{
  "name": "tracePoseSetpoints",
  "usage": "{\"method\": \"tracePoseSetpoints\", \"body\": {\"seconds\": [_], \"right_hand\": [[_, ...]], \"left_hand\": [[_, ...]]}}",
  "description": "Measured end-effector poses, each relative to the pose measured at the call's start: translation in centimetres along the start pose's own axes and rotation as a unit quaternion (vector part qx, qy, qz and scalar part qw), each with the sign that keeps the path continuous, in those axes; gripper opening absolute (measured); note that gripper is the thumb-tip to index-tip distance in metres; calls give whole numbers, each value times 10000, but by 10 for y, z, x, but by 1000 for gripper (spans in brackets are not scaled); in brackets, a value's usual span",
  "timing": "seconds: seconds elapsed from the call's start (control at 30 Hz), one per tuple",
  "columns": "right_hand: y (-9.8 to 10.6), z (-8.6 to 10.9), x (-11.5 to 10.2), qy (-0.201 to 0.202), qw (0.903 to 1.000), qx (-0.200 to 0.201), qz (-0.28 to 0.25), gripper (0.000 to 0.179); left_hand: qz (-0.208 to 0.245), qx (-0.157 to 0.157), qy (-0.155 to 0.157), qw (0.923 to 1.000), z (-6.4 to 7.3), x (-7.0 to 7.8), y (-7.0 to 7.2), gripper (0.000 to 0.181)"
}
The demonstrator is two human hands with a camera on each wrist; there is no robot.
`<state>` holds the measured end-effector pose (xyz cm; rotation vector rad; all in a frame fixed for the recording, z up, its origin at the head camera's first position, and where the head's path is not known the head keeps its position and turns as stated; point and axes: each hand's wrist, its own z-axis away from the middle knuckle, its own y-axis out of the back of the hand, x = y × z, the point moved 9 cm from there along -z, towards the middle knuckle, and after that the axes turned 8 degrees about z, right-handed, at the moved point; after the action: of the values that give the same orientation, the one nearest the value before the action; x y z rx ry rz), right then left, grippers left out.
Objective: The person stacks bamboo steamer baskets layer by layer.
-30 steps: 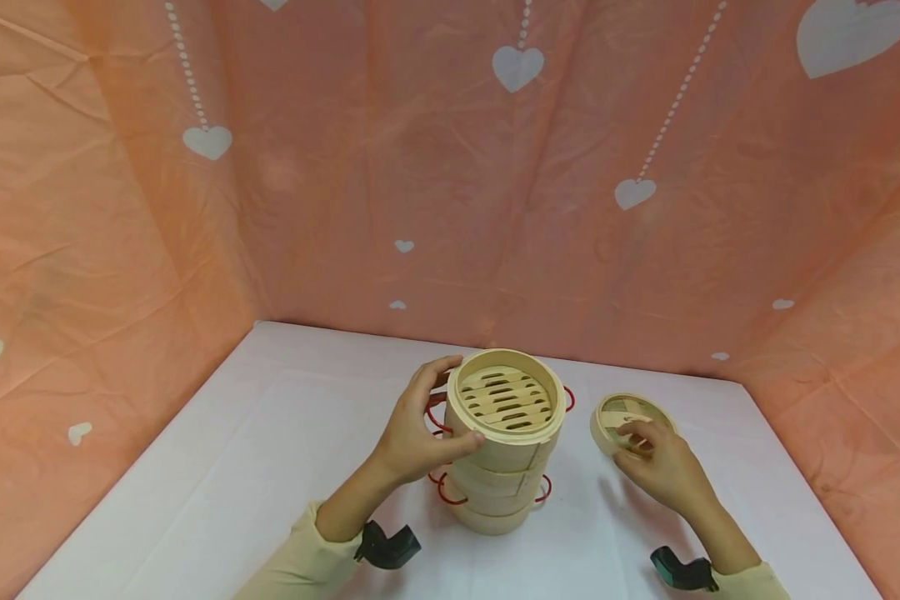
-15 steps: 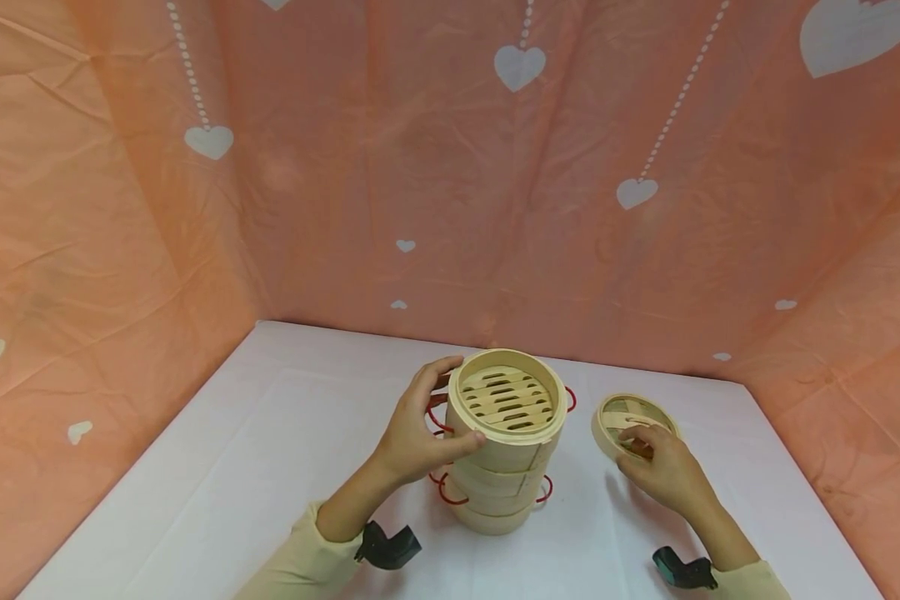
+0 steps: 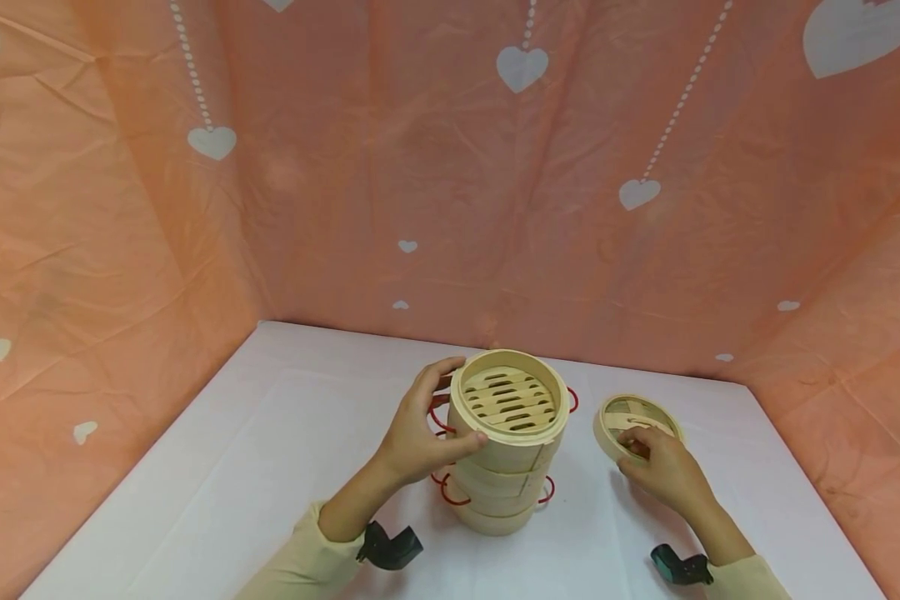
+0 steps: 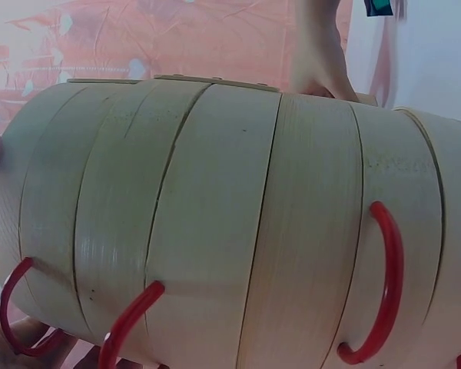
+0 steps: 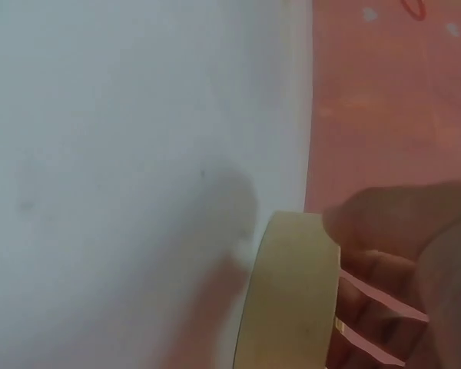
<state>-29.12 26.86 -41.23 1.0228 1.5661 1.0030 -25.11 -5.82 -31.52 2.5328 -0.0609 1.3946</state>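
A stack of bamboo steamer baskets point(image 3: 495, 487) with red loop handles point(image 3: 454, 490) stands upright on the table, its top basket point(image 3: 506, 402) showing a slatted floor. My left hand point(image 3: 412, 425) grips the top of the stack from the left, thumb across the front and fingers round the back. In the left wrist view the stack's side point(image 4: 207, 192) fills the picture. To the right lies a round bamboo lid point(image 3: 603, 429). My right hand point(image 3: 667, 467) holds it with curled fingers over the top; the right wrist view has the thumb at the lid's point(image 5: 292, 300) upper edge.
A white cloth covers the table point(image 3: 330, 367). Pink-orange fabric with white hearts point(image 3: 450, 183) hangs along the back and both sides. Black wrist mounts point(image 3: 390, 546) sit at both sleeves.
The right fingers have curled in slightly closer to the thumb over the lid. The left hand and the stack stay put; the whole view shifts slightly.
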Motion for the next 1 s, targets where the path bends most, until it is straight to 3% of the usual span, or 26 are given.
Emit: {"method": "tracePoseSetpoints", "body": {"seconds": [0.57,1.0], "right_hand": [[-6,-6,3,86,9999,-44,130,23],[1,-5,-4,155,9981,328,504,21]], "left_hand": [[-23,-2,71,10000,0,-2,0,81],[5,-13,31,10000,0,-1,-1,81]]}}
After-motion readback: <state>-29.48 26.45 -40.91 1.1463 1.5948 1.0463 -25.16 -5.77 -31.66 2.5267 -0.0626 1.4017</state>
